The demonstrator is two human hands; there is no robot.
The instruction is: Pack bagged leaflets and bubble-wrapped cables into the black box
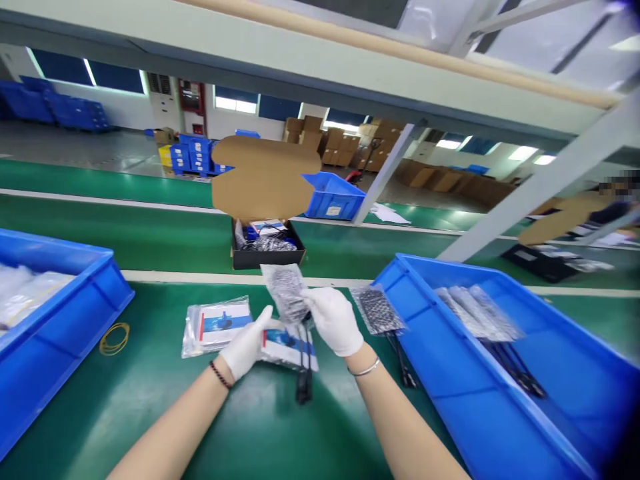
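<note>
My right hand [336, 321], in a white glove, pinches a bubble-wrap pouch [284, 290] above the table. Black cables [303, 367] hang out of the pouch's lower end. My gloved left hand [247, 345] grips the left side of a bagged booklet [289, 348] with a blue and white cover; the pouch and cables partly cover it. Left of that hand lies another bagged booklet [224, 321]. To the right, a second bubble-wrap pouch [379, 309] with black cables rests against the blue bin.
A blue bin [500, 400] on the right contains several wrapped cable pouches [477, 313]. Another blue bin [60, 333] with plastic bags stands left, beside yellow rubber bands [115, 339]. Ahead is a filled black box [269, 257]. A shelf beam [320, 47] crosses overhead.
</note>
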